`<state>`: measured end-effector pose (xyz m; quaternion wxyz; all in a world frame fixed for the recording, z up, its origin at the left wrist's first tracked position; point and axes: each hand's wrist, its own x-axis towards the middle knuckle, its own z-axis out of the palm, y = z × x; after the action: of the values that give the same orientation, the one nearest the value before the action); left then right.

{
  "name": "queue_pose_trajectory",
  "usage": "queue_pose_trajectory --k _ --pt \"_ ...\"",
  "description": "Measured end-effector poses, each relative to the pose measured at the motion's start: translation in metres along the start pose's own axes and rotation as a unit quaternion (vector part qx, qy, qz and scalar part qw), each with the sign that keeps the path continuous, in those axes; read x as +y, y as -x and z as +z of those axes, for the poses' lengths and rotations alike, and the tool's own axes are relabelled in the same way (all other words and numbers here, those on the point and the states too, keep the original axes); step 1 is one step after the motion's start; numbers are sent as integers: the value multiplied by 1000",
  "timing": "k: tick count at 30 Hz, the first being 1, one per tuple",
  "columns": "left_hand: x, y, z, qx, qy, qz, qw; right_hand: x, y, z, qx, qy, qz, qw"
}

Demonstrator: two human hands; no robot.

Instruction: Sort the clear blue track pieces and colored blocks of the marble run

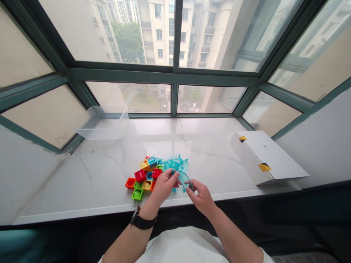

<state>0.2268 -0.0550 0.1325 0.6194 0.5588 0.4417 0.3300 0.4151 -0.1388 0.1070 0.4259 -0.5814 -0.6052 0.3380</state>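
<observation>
Between my hands I hold a curved, see-through teal plastic track piece [187, 176], its arc bowing upward over the sill's front part. My left hand [166, 183] pinches its left end, and a dark watch is on that wrist. The right end is gripped between thumb and fingers of my right hand [201, 197]. Just behind lies a heap of similar teal plastic pieces [177, 162], partly hidden by my left hand. To the left of that hand are several coloured plastic blocks, among them a red block [140, 176], a green block [137, 194] and a yellow block [147, 185].
A clear plastic bin [109, 133] stands at the back left of the white marble-patterned sill [219, 164]. On the right sits a white box [274, 153] with yellow-and-black tape pieces. Green-framed windows enclose the sill, and its front edge runs just below my hands.
</observation>
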Motion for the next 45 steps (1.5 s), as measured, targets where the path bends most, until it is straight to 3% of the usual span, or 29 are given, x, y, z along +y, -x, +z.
queue_pose_trajectory --k 3,6,9,13,16,22,28,35,45 --pt "-3 2 1 -21 14 -18 1000 4 1 -2 -9 19 17 1000" --pt "-4 2 3 -35 54 -40 997 9 3 -8 26 12 22 999" --pt "-3 0 6 -14 99 -46 994 13 4 -16 43 -10 -41 998" --pt "-2 -5 13 18 159 -57 985 18 5 -28 -6 3 -152 988" --pt "0 -10 18 -3 187 -75 979 25 4 -34 -9 17 -167 986" --pt "-2 -14 7 32 122 -32 992 54 -8 -52 97 47 -117 987" --pt "-16 9 -20 45 39 -13 998 116 -39 -82 196 114 -30 974" --pt "-31 38 -28 67 -1 -37 997 173 -84 -93 224 158 37 961" --pt "-36 38 -29 97 15 -50 994 196 -101 -78 208 200 38 957"
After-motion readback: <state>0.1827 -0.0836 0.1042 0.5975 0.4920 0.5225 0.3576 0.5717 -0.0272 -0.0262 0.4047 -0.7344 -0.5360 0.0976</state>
